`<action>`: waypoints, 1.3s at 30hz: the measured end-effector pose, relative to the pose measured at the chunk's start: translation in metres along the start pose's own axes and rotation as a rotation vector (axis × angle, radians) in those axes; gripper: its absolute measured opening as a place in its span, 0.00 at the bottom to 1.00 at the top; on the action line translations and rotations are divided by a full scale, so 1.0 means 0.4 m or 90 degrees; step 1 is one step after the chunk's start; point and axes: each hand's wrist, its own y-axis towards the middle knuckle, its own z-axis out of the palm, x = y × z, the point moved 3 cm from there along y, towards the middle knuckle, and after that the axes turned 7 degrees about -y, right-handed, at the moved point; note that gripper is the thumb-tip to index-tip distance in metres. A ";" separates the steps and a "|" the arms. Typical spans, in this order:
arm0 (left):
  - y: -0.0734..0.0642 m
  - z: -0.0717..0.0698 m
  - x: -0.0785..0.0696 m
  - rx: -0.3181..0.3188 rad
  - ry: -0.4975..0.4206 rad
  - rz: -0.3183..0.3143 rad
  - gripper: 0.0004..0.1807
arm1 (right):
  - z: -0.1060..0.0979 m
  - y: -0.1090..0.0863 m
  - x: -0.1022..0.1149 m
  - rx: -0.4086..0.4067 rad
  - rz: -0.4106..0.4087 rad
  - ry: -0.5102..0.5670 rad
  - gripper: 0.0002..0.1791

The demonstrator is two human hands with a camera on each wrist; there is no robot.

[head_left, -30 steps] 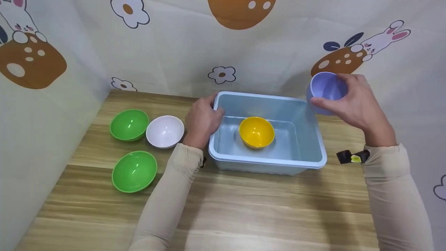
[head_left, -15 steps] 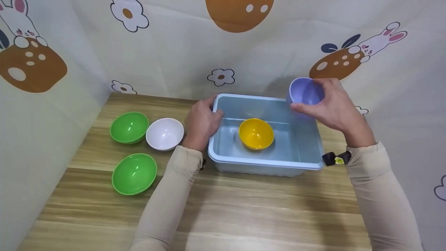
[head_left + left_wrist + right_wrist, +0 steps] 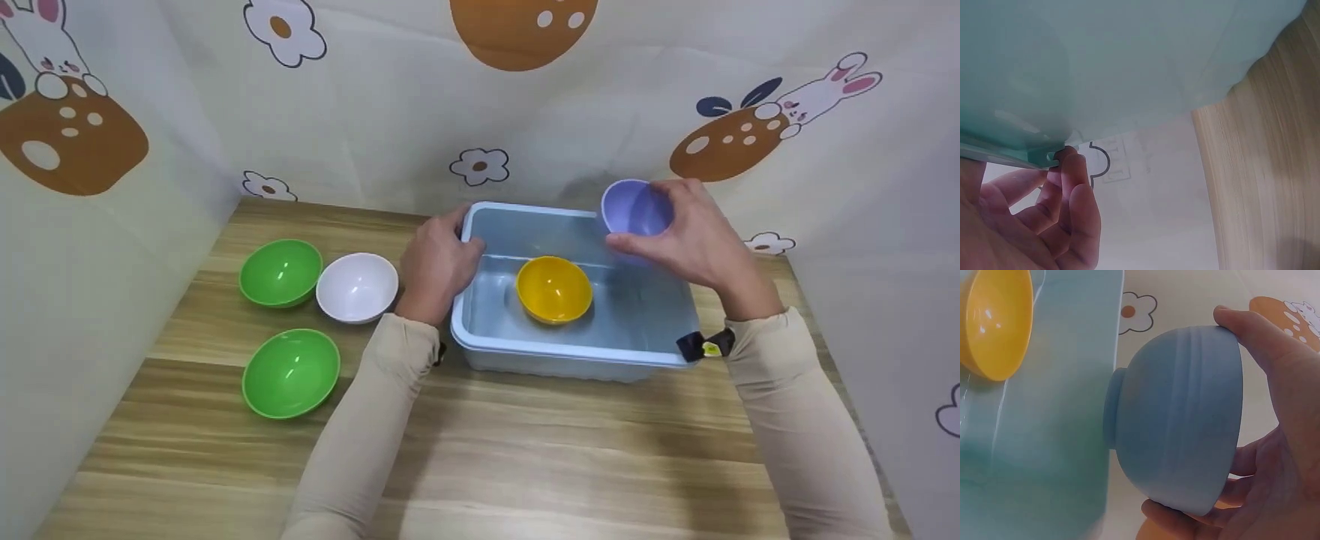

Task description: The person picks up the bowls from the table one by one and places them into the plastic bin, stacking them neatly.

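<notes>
My right hand [image 3: 697,236] grips a purple bowl [image 3: 636,208] by its rim, thumb on the near side and fingers on the far side. The bowl is tilted, held over the back right part of a light blue plastic basin [image 3: 570,350]. In the right wrist view the bowl's outside [image 3: 1179,416] and foot show, looking bluish there. My left hand [image 3: 439,259] grips the basin's left rim, its fingers curled under the edge in the left wrist view. A yellow bowl [image 3: 553,289] stands upright on the basin floor, left of the purple one.
Left of the basin, on the wooden table [image 3: 570,450], stand a white bowl [image 3: 357,288], a green bowl [image 3: 281,273] behind and another green bowl [image 3: 291,373] in front. A patterned cloth [image 3: 390,97] hangs along the back and sides.
My right hand has carried the purple bowl leftward and slightly nearer, from beyond the basin's right rim to over the basin. The left hand has kept its grip; the other bowls are unmoved.
</notes>
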 end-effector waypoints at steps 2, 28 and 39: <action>0.000 0.001 0.000 0.000 0.001 0.003 0.30 | 0.007 0.003 0.004 0.009 -0.001 0.001 0.62; -0.002 -0.002 0.007 -0.002 -0.017 0.006 0.31 | 0.073 0.051 0.051 0.126 -0.138 -0.001 0.58; -0.005 0.004 0.001 -0.003 -0.015 0.000 0.31 | 0.111 0.058 0.049 0.146 -0.170 0.004 0.60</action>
